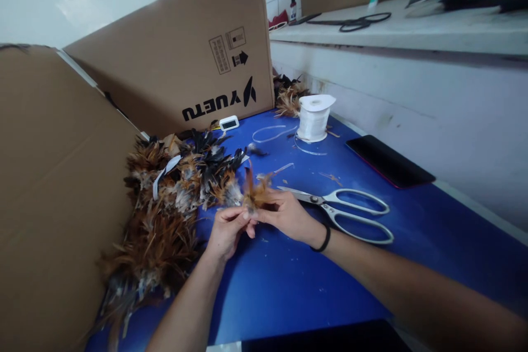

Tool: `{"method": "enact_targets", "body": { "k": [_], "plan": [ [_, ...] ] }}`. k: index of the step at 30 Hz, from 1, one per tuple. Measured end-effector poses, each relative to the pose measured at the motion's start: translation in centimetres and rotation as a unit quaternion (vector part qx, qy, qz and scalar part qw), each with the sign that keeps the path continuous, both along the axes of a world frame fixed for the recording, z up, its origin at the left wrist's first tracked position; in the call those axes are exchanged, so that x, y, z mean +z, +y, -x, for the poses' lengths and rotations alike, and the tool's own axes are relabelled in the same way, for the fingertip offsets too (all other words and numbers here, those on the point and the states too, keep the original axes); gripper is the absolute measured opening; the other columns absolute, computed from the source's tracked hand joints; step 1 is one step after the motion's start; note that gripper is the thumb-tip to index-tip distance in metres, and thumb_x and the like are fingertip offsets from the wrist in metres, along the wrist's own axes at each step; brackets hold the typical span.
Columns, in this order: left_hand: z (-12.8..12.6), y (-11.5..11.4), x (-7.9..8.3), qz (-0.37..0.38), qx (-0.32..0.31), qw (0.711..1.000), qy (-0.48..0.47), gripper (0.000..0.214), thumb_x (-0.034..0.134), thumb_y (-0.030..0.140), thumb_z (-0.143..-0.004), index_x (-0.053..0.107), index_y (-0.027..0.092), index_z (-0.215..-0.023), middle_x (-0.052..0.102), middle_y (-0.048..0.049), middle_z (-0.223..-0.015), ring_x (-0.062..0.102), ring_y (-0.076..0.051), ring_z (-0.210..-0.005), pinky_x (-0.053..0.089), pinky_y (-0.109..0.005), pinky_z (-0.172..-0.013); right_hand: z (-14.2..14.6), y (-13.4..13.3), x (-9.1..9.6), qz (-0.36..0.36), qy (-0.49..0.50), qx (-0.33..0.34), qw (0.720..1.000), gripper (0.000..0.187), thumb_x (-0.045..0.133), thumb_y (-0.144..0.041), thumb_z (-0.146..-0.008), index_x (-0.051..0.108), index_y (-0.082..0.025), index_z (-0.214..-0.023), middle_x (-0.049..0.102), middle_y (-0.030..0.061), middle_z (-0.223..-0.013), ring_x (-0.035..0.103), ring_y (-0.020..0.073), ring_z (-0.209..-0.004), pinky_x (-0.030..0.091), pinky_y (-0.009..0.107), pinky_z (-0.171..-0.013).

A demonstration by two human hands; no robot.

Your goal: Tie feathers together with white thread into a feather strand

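A small bunch of brown feathers (pixel 256 193) is pinched between my two hands above the blue table. My left hand (pixel 231 226) grips its lower end, thumb against fingers. My right hand (pixel 284 214) closes on the same bunch from the right; a black band circles that wrist. Just beyond the right hand lie large scissors (pixel 330 201) with pale handles, their blades partly behind the hand. To the left spreads a heap of brown, black and grey feathers (pixel 160 231), with a white strip (pixel 165 173) across part of it.
A white spool (pixel 314 121) of clear line stands at the back, loose strands nearby. A black phone (pixel 390 160) lies by the right edge. Cardboard walls (pixel 165 60) rise at left and back. A small white device (pixel 229 123) sits by the box; a shelf (pixel 396 36) runs at right.
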State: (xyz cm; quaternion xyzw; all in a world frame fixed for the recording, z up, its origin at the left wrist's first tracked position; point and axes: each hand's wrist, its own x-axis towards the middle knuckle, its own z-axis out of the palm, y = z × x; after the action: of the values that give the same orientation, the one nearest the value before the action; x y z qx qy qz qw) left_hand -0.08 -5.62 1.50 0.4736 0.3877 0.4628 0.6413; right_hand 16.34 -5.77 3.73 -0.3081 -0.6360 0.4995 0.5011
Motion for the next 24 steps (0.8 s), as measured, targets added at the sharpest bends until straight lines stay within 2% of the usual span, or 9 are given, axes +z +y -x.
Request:
{"method": "enact_targets", "body": {
  "k": [6, 11, 16, 20, 24],
  "plan": [
    [-0.1, -0.1, 0.4, -0.042, 0.005, 0.999, 0.027, 0.024, 0.073, 0.034, -0.069, 0.068, 0.012, -0.061, 0.057, -0.0014, -0.048, 0.052, -0.01, -0.045, 0.041, -0.024, -0.052, 0.1, 0.0, -0.1, -0.02, 0.004, -0.018, 1.0, 0.026, 0.064, -0.038, -0.078, 0.069, -0.017, -0.062, 0.065, 0.003, -0.071, 0.058, 0.0159, -0.078, 0.047, 0.031, -0.076],
    [-0.1, -0.2, 0.6, -0.048, -0.007, 0.998, 0.027, 0.021, 0.071, 0.032, -0.071, 0.069, 0.012, -0.065, 0.059, -0.0016, -0.049, 0.052, -0.011, -0.046, 0.041, -0.024, -0.053, 0.2, 0.0, -0.2, -0.045, 0.015, -0.018, 0.999, 0.025, 0.065, -0.036, -0.078, 0.07, -0.019, -0.062, 0.065, 0.0021, -0.07, 0.057, 0.0148, -0.077, 0.046, 0.031, -0.076],
    [0.0, -0.1, 0.6, -0.036, 0.002, 0.999, 0.035, 0.022, 0.073, 0.034, -0.068, 0.07, 0.011, -0.066, 0.059, -0.0022, -0.05, 0.052, -0.011, -0.045, 0.042, -0.025, -0.052, 0.0, 0.1, -0.2, -0.059, -0.027, -0.028, 0.998, 0.024, 0.063, -0.037, -0.079, 0.071, -0.018, -0.067, 0.065, 0.0028, -0.071, 0.056, 0.0149, -0.076, 0.047, 0.031, -0.075],
    [0.7, 0.4, 0.9, -0.035, 0.074, 0.997, 0.004, 0.022, 0.075, 0.033, -0.065, 0.069, 0.012, -0.063, 0.061, -0.0024, -0.05, 0.051, -0.009, -0.043, 0.044, -0.023, -0.05, -0.7, 0.6, -0.3, -0.052, -0.048, -0.068, 0.995, 0.019, 0.066, -0.032, -0.076, 0.071, -0.019, -0.089, 0.066, 0.0038, -0.082, 0.058, 0.0143, -0.075, 0.048, 0.03, -0.071],
    [2.0, 1.2, 1.9, -0.048, 0.183, 0.979, -0.075, 0.021, 0.079, 0.03, -0.059, 0.068, 0.014, -0.067, 0.064, -0.0015, -0.058, 0.05, -0.006, -0.043, 0.043, -0.019, -0.047, -1.4, 1.5, -1.0, -0.023, -0.096, -0.132, 0.986, 0.017, 0.064, -0.028, -0.076, 0.07, -0.018, -0.088, 0.064, 0.0035, -0.082, 0.058, 0.0121, -0.066, 0.048, 0.028, -0.062]
  ]
}}
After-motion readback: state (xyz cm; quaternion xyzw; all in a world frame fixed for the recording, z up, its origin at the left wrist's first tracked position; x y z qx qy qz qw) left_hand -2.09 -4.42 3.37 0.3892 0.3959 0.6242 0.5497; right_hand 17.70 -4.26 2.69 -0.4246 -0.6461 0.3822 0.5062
